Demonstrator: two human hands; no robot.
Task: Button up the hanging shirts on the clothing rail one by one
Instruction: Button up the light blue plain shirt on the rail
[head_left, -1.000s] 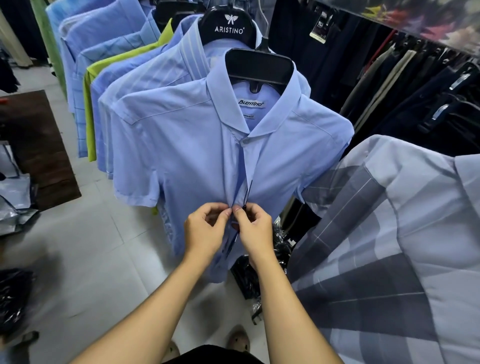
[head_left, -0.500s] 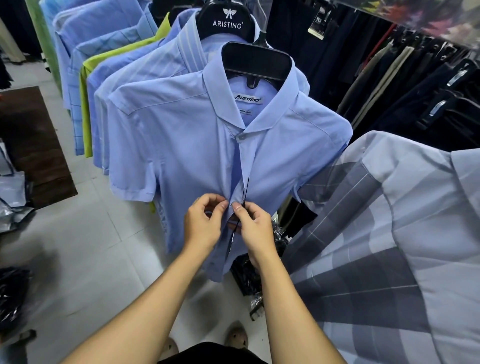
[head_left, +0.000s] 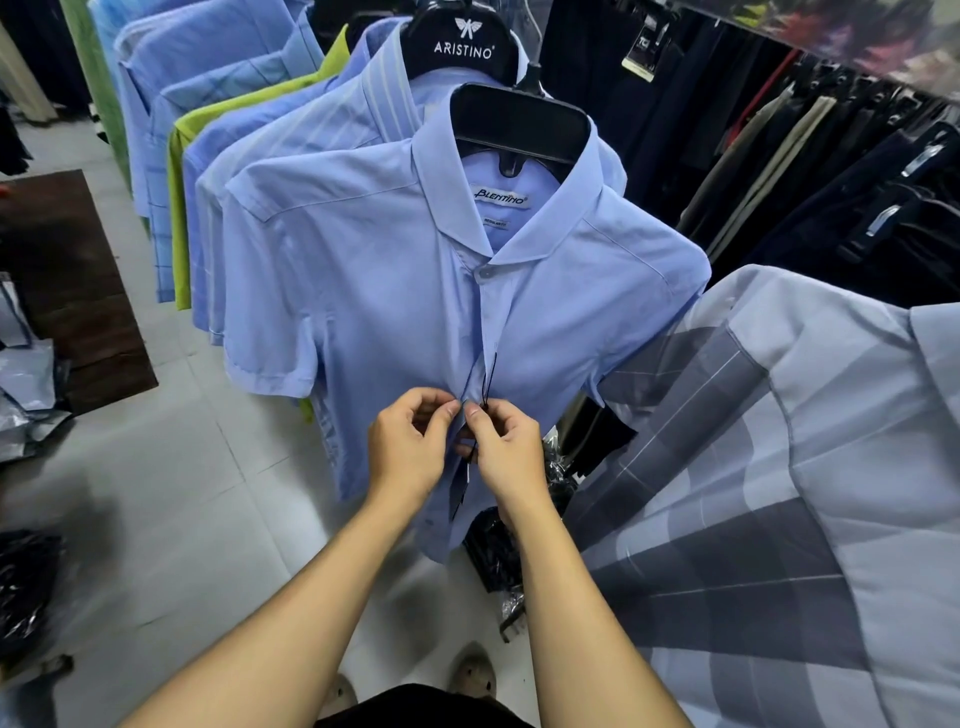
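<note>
A light blue short-sleeved shirt hangs in front of me on a black hanger. Its collar button is fastened. My left hand and my right hand meet at the placket about halfway down, each pinching one edge of the shirt front between thumb and fingers. A thin black tag string runs down between them. Below my hands the front hangs apart, with a dark tag showing. Behind it hang more blue shirts and a lime green one.
A grey and white checked shirt fills the right foreground, close to my right arm. Dark trousers hang at the back right. A brown mat and plastic-wrapped packs lie on the tiled floor to the left; black bags lie under the shirt.
My hands stay at the same spot on the placket, fingertips pressed closer together. The view has shifted slightly down.
</note>
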